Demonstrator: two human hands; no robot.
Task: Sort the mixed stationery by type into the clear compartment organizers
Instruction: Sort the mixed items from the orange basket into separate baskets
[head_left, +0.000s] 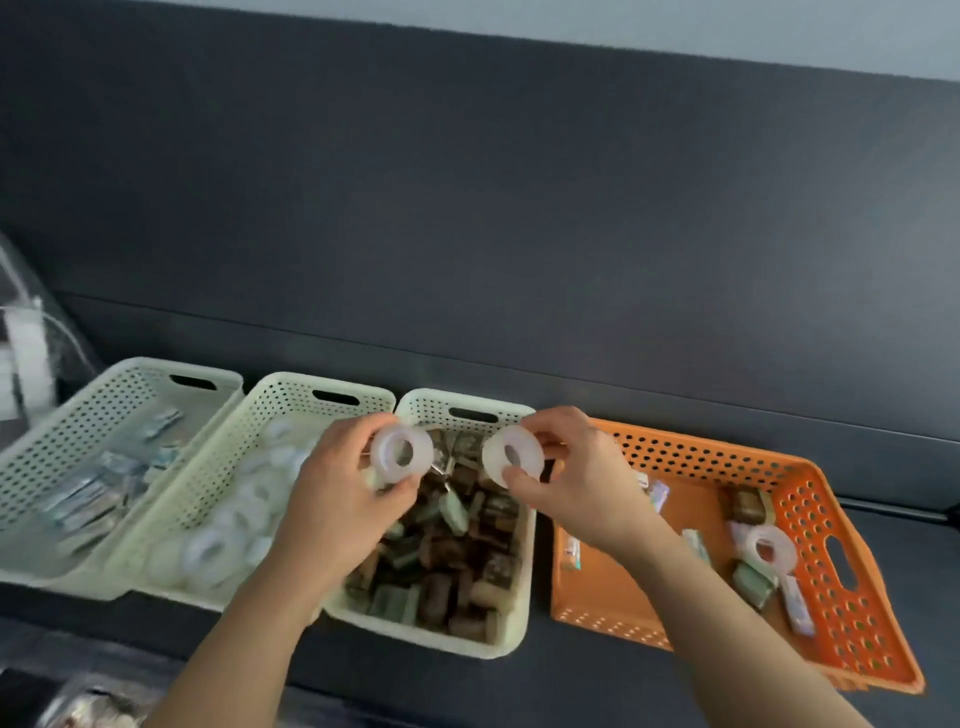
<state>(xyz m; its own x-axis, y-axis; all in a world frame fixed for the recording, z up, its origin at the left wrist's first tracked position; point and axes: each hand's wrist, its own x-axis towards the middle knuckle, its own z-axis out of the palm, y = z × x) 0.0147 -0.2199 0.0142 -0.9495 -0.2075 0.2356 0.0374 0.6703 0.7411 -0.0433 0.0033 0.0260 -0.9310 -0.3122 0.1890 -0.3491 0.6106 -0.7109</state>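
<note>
Left hand (337, 488) pinching a clear tape roll (401, 453) by its rim, right hand (576, 483) pinching a second tape roll (511, 457), both rolls above the clip basket (511, 647), tape basket (291, 384) adjoining on its left, orange basket (810, 499) of mixed items on its right, loose tape roll (770, 551) inside that.

— What stands on the surface (571, 691)?
— 4 in 1 row: leftmost basket (130, 374), 2nd basket (291, 395) holding tape rolls (218, 545), 3rd basket (447, 642), all touching; rightmost basket (831, 519), set apart, holding mixed items (748, 577).
</note>
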